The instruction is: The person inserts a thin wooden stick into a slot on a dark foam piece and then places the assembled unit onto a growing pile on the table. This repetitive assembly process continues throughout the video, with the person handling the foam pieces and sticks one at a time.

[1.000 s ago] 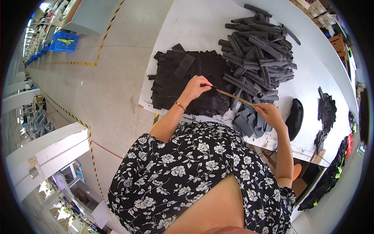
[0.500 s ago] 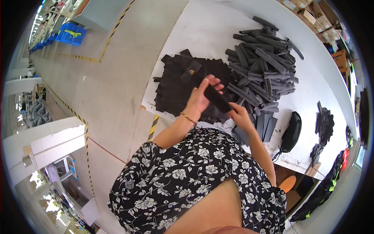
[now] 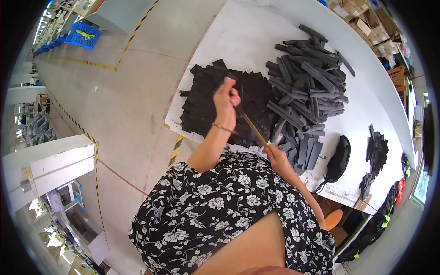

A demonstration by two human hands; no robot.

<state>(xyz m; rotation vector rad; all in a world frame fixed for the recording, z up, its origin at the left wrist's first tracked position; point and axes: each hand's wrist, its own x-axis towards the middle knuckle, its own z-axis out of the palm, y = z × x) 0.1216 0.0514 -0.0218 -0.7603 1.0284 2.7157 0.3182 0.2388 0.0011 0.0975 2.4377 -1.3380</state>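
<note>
A: What's closest in?
B: A black dress (image 3: 208,206) with white flowers, then the two hands. The right hand (image 3: 276,156) is closed round the near end of a thin tan stick (image 3: 255,130), which slants up and away over the table's near edge.
A: And the left?
B: The left hand (image 3: 225,101) is at the stick's far end, fingers curled, above a dark strip (image 3: 239,109). It's blurred, black against black, so I can't tell whether it grips the strip.
A: What lies under them?
B: A broad spread of flat black fabric pieces (image 3: 201,107), overlapping on the table's left side.
A: And the table?
B: It's a white table (image 3: 256,27), its top smudged along the near edge. Right of the hands are flat grey strips (image 3: 312,152), and a heap of dark grey tubes (image 3: 316,89) lies behind them, criss-crossed. A black zip-up-looking pouch (image 3: 338,160) sits to the right, and a dark bundle of scraps (image 3: 377,149) farther right.
A: What about the room?
B: A round orange seat (image 3: 333,219) shows below the table's right end. On the left is pale concrete floor (image 3: 160,78), crossed by yellow-and-black tape (image 3: 137,32). Farther off, a blue basket (image 3: 84,35) stands at upper left, and cardboard boxes (image 3: 372,30) are piled at upper right.
</note>
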